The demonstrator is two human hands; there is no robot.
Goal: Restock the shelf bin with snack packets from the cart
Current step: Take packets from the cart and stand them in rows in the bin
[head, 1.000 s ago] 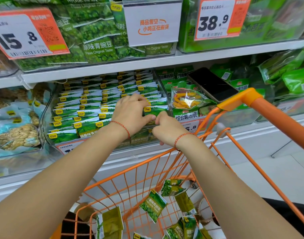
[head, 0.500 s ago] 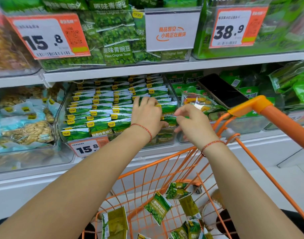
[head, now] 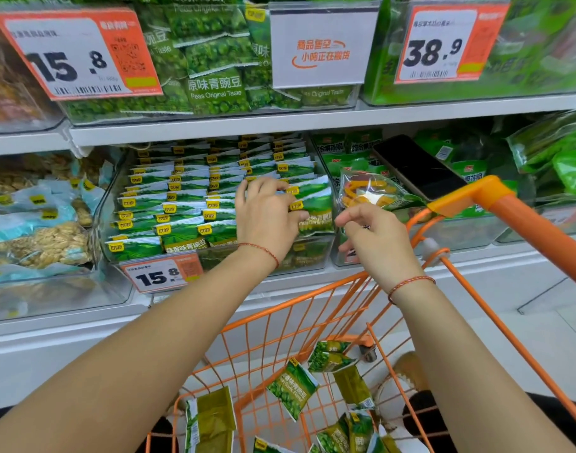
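Green foil snack packets point(head: 195, 204) stand in tight upright rows in the clear shelf bin point(head: 110, 204), and in the head view the left hand point(head: 267, 220) rests on the right-most row with fingers curled over the packet tops, pinching their upper edges, while the right hand point(head: 375, 237) hovers just beside, loosely curled and holding nothing. More packets point(head: 293, 389) lie loose in the orange cart point(head: 525, 223) below (light, crinkly, probably slippery; best pinched by a sealed edge).
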